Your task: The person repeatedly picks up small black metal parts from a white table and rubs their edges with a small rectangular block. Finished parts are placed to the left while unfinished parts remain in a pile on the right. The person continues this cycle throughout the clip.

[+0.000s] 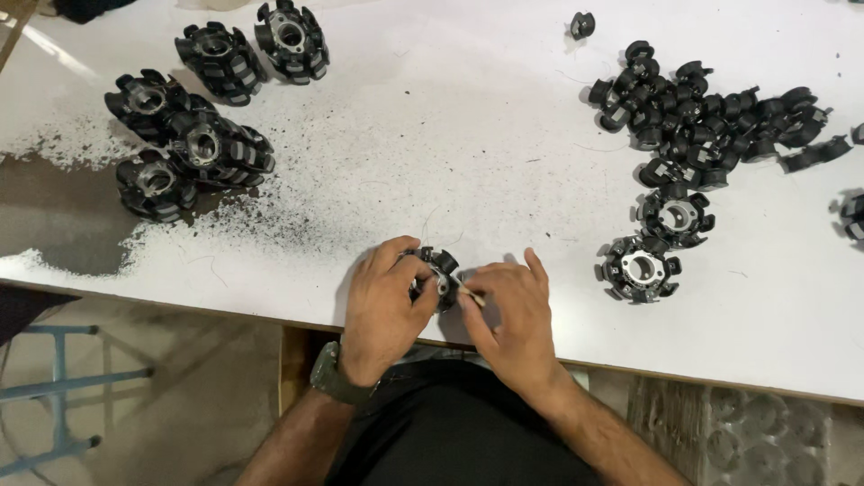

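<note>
My left hand (387, 301) grips a round black stator-like part (438, 268) with a metal centre, at the near edge of the white table (450, 126). My right hand (513, 310) presses against the same part from the right and pinches a thin light-coloured stick (470, 292) at its hub. Both hands hide most of the part. A dark watch (335, 376) is on my left wrist.
Several finished-looking black round parts (193, 135) sit at the far left amid dark specks. Two more round parts (661, 241) lie to the right, beyond them a heap of small black pieces (711, 112). A blue stool frame (63, 387) stands below left.
</note>
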